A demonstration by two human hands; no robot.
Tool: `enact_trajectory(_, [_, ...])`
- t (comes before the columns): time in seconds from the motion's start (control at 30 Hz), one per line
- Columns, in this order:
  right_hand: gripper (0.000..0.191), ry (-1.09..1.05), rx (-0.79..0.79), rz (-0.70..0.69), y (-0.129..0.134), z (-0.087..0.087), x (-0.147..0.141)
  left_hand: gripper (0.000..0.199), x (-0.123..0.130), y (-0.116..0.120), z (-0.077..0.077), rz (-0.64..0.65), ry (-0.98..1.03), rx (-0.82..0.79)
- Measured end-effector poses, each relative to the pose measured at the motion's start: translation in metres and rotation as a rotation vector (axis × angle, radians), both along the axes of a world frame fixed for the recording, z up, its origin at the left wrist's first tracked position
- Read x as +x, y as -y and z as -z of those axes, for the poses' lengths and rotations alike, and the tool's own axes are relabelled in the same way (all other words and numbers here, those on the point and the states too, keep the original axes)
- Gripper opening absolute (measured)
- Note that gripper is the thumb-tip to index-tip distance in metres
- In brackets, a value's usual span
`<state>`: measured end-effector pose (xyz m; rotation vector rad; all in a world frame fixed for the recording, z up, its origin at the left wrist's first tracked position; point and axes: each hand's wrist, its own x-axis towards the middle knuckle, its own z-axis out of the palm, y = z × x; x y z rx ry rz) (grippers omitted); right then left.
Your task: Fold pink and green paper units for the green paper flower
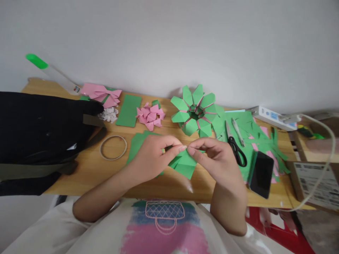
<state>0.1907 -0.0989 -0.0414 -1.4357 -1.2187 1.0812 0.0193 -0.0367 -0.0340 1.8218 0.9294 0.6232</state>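
My left hand [156, 155] and my right hand [215, 157] meet fingertip to fingertip over the front middle of the wooden table. Both hands are closed in a pinch; whatever lies between the fingertips is too small to make out. Right under the fingertips lies folded green paper [185, 167]. Flat green sheets [135, 144] rest beside and partly behind my left hand. Beyond my hands stands a ring-shaped green paper piece [195, 112] with flared petals and pink edges inside. Left of it sits a pile of small folded pink pieces [150, 116].
Scissors [237, 150], a white cutter [238, 132] and a black phone [261, 174] lie at right on green scraps, near a power strip [274, 118]. A tape roll [113, 147], green stack [129, 110], pink paper [97, 92] and black bag [45, 134] are at left.
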Motion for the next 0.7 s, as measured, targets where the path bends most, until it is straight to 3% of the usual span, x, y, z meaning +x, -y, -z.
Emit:
enact_trajectory(0.4, [0.005,0.106,0.032,0.057,0.002,0.0,0.005,0.019,-0.006,-0.005,0.007,-0.1,0.127,-0.171])
enact_trajectory(0.7, [0.014,0.07,-0.003,-0.081,-0.002,-0.002,0.001,0.024,-0.008,-0.012,0.008,-0.035,0.075,-0.061])
